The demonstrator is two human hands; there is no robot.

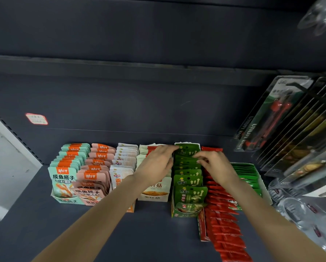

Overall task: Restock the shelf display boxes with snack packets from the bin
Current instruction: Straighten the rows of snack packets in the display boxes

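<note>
Both forearms are reaching in from the shelf's (45, 214) front edge toward the row of display boxes.

Nearest the front edge, toward the right end, a red display box (203, 229) is sitting with its red packets (226, 224) spilling forward in a long overlapping line. Just left of it, the green display box (179, 210) is standing with green packets (190, 193) filed upright inside. Further left along the shelf, a white box (154, 197) of cream packets, a narrow row of white-and-orange packets (121, 174), and a mint-and-peach box (71, 200) of orange-labelled packets are sitting side by side. Right of the red row, a white tray (266, 193) is holding another file of green packets.

The left hand (154, 163) is hovering over the white box, fingers extended and relaxed, fingertips touching the left edge of the rearmost green packets; it is not gripping anything I can make out. The right hand (213, 165) is lying over the red row, fingers curled, pinching the top edge of a green packet (186, 159) midway back in the green display box.

At the shelf's right end, carded utility knives (272, 114) are hanging on pegs, with clear glassware (294, 208) below them. On the dark back panel, a small red-bordered label (36, 119) is sticking at the left.
</note>
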